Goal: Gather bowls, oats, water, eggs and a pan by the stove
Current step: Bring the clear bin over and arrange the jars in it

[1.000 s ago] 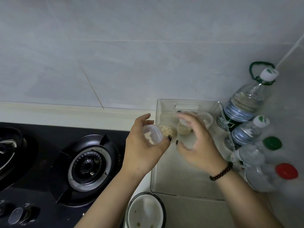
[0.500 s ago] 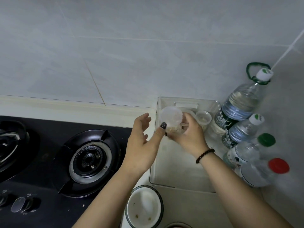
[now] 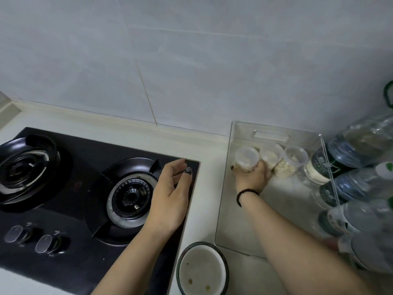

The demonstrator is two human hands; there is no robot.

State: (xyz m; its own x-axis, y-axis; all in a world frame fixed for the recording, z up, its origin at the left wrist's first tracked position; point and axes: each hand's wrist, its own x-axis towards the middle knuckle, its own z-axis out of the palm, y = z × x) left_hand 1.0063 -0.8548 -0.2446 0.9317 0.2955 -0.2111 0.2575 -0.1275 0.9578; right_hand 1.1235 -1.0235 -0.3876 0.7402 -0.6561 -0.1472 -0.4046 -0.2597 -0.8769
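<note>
My right hand (image 3: 253, 176) grips a small clear plastic cup of oats (image 3: 246, 158) at the far left of a clear plastic tray (image 3: 223, 201). Two more clear oat cups (image 3: 272, 155) (image 3: 294, 159) lie beside it in a row at the tray's far end. My left hand (image 3: 170, 194) hovers relaxed and empty over the right edge of the black gas stove (image 3: 85, 188), near the right burner (image 3: 129, 194). A white enamel bowl with a dark rim (image 3: 202, 271) stands on the counter below the tray. Water bottles (image 3: 361, 184) lie stacked to the tray's right.
The stove has a second burner (image 3: 23, 165) at left and two knobs (image 3: 17, 234) (image 3: 47, 243) at the front. A tiled wall (image 3: 191, 60) closes the back. Pale counter (image 3: 208, 150) shows between stove and tray.
My left hand let go of the oat cup and moved left over the stove. My right hand carried the cup down into the tray beside the others. The view shifted left.
</note>
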